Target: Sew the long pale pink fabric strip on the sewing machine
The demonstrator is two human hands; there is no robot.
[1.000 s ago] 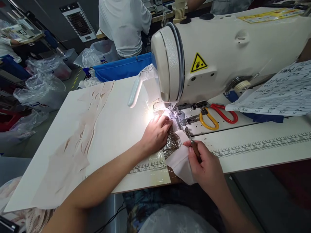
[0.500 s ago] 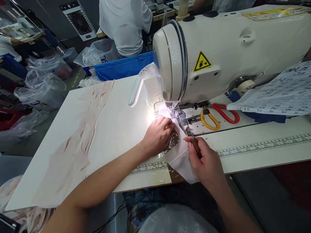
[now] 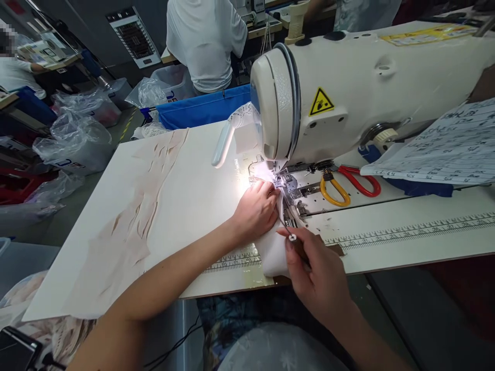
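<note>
My left hand (image 3: 257, 208) is by the lit needle area of a white sewing machine (image 3: 340, 87), fingers bent and pressed together on a piece of pale fabric (image 3: 273, 255). The fabric runs from under the hand to the table's front edge. My right hand (image 3: 317, 268) grips an awl (image 3: 297, 247) by its dark wooden handle. Its thin metal shaft slants up and left toward the fabric beside my left fingers. The tip is hard to make out against the fabric and metal parts.
Cut pale fabric pieces (image 3: 127, 226) lie on the white table (image 3: 197, 190) at left. Yellow and red tool handles (image 3: 334, 193) rest beside the machine bed. Written sheets (image 3: 436, 147) hang at right. A blue cloth barrier (image 3: 204, 105) and a person in white (image 3: 207, 46) are beyond.
My right hand and awl have moved down and left, and the awl's shaft now shows more. The fabric under my hands is turned and bunched differently, and the shiny patch beneath is covered.
</note>
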